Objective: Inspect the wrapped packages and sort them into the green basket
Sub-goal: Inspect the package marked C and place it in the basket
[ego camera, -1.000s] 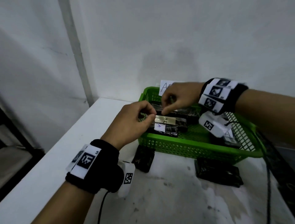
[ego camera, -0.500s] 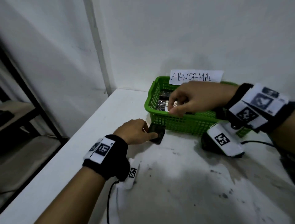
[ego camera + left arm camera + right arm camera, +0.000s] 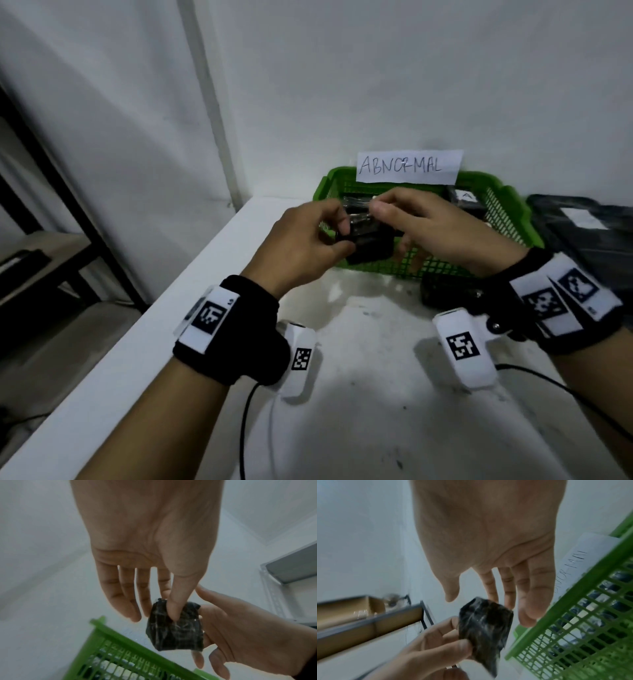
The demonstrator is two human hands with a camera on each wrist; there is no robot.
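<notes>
A small black wrapped package [image 3: 371,248] is held up in front of the green basket [image 3: 513,222]. My left hand [image 3: 342,236] pinches its left end, thumb on the near face [image 3: 171,609]. My right hand [image 3: 376,209] holds the package's right side and top edge, with its fingers reaching behind the package [image 3: 485,623]. In the left wrist view the package [image 3: 175,628] sits between both hands above the basket's rim [image 3: 109,630]. Inside the basket lie several black packages, one with a white "A" label [image 3: 466,198].
A paper sign reading ABNORMAL [image 3: 407,166] hangs on the basket's back rim, against the wall. Another black package [image 3: 445,291] lies on the white table before the basket. Larger black parcels [image 3: 582,222] sit to the right. The table edge [image 3: 191,274] runs along the left, with a shelf beyond.
My left hand has lifted the black package off the table. My right hand has come back from over the basket and taken hold of the same package.
</notes>
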